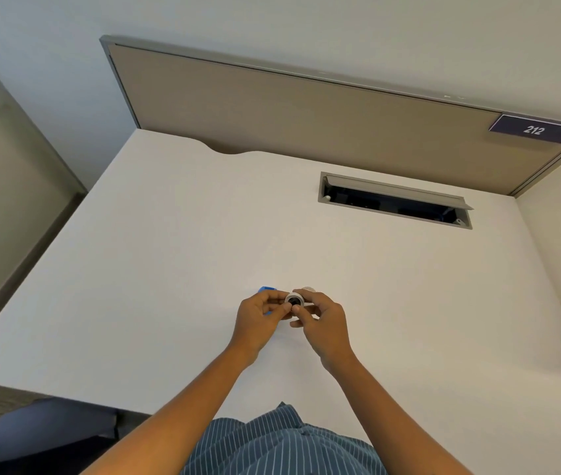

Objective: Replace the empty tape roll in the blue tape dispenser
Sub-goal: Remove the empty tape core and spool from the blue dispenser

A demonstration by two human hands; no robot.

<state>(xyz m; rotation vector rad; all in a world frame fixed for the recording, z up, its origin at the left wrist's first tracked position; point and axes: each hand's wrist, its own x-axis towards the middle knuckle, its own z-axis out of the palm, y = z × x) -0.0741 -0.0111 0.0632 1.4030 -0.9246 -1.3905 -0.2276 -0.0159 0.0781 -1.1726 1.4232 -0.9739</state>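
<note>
A: Nearest the camera was a blue striped shirt [282, 443], with both forearms reaching out over the white desk [169, 241].

B: Hands?

A: The left hand [258, 318] and right hand [323, 318] met at mid-desk. Both pinched a small tape roll [294, 301] between their fingertips, its dark core facing the camera.

B: Dispenser?

A: The blue tape dispenser [267, 289] sat on the desk just behind the left hand, mostly hidden by it. A second pale roll [308, 289] showed just past the right hand's fingers; could not tell which roll was empty.

B: Farther back?

A: An open cable tray [395, 200] in the desktop, then the beige partition [306, 114] bearing a "212" sign [534, 129].
</note>
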